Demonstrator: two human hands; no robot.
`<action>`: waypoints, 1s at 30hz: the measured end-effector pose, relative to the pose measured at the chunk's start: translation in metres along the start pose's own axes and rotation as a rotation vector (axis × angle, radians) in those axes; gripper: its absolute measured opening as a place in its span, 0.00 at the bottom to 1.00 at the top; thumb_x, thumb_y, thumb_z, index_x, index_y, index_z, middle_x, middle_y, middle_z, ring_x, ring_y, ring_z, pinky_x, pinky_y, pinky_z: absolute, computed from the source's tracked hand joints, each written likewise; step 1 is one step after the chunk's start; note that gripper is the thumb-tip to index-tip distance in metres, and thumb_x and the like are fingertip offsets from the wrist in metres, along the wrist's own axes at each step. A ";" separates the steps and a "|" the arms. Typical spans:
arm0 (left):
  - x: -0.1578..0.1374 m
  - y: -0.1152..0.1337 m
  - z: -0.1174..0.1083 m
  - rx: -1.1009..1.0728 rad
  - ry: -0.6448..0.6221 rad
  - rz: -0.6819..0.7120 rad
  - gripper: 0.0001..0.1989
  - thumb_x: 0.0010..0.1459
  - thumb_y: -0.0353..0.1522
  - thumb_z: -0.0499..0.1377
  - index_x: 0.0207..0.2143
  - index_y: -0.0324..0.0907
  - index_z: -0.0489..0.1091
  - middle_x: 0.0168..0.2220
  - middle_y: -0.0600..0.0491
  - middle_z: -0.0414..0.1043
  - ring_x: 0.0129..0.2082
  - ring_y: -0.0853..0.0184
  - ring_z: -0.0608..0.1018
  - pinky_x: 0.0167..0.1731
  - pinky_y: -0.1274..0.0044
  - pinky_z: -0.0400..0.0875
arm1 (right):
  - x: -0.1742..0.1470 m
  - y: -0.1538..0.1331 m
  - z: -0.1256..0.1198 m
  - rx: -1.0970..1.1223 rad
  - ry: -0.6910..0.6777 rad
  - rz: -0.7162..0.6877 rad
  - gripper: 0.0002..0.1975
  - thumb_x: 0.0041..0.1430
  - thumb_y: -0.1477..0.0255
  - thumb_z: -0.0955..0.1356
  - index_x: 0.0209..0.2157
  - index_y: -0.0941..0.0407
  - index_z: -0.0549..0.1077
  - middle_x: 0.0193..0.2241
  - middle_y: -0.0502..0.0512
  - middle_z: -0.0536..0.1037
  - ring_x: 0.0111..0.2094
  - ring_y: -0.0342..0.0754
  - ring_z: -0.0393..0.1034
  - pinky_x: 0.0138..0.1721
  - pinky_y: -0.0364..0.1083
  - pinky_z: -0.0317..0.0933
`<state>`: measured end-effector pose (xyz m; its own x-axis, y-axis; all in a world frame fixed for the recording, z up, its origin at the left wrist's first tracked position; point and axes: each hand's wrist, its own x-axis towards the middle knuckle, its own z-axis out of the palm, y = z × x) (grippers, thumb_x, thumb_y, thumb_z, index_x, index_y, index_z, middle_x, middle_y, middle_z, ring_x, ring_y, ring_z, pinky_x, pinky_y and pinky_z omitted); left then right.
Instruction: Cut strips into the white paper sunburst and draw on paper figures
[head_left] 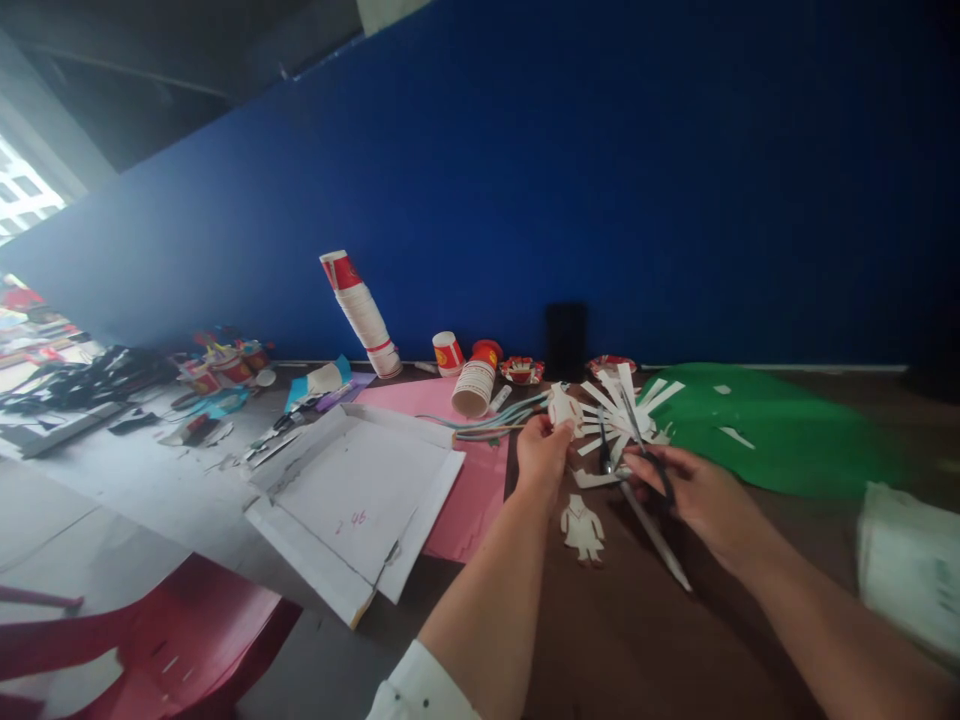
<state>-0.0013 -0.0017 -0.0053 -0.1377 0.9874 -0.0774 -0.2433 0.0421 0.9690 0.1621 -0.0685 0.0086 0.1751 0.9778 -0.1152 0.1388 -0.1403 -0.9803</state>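
Note:
My left hand (546, 450) pinches a white paper cutout (562, 408) shaped like a small figure. To its right, my right hand (686, 490) grips a pair of scissors (657, 472) by the dark handles, the blades pointing away from me. Beyond the scissors lies a paper cup cut into fanned white strips (658, 393). A second paper figure (582, 530) lies flat on the brown table between my forearms. A pale, slim stick-like thing (656, 537) lies slantwise below my right hand; its kind is unclear.
Left of my hands, a white cardboard tray (352, 500) overlaps pink paper (480, 500). Stacked paper cups (364, 315) lean near the blue partition (600, 180). Green paper (765, 430) spreads at the right, with a white bag-like item (907, 565) nearer me. A red chair (187, 640) stands at lower left.

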 end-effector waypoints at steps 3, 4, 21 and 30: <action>0.000 0.000 0.000 0.012 -0.001 -0.011 0.10 0.49 0.35 0.65 0.31 0.39 0.70 0.24 0.57 0.69 0.19 0.75 0.68 0.21 0.82 0.64 | 0.002 0.002 -0.001 0.082 0.039 0.041 0.28 0.42 0.52 0.78 0.41 0.56 0.81 0.30 0.56 0.82 0.28 0.50 0.75 0.23 0.44 0.66; 0.000 0.000 0.000 0.011 -0.003 -0.018 0.10 0.49 0.35 0.65 0.31 0.39 0.70 0.25 0.57 0.69 0.19 0.76 0.68 0.21 0.82 0.64 | 0.003 0.003 -0.001 0.092 0.053 0.047 0.27 0.41 0.53 0.78 0.40 0.56 0.81 0.30 0.56 0.82 0.27 0.50 0.75 0.23 0.43 0.66; -0.003 0.004 -0.001 0.029 -0.009 -0.010 0.09 0.49 0.34 0.65 0.30 0.40 0.70 0.25 0.56 0.70 0.19 0.75 0.69 0.23 0.82 0.65 | -0.002 -0.004 0.001 0.029 0.027 0.033 0.28 0.41 0.51 0.77 0.40 0.56 0.80 0.30 0.57 0.82 0.29 0.51 0.76 0.26 0.45 0.66; 0.001 0.002 0.001 -0.071 0.011 -0.029 0.12 0.46 0.35 0.67 0.30 0.39 0.71 0.26 0.54 0.72 0.22 0.72 0.72 0.25 0.80 0.68 | -0.006 -0.005 0.003 0.009 -0.101 0.009 0.30 0.41 0.48 0.77 0.41 0.54 0.81 0.32 0.58 0.83 0.32 0.54 0.77 0.32 0.47 0.72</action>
<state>-0.0012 -0.0005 -0.0030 -0.1396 0.9843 -0.1083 -0.3148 0.0596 0.9473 0.1577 -0.0730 0.0137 0.0767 0.9872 -0.1395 0.1284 -0.1486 -0.9805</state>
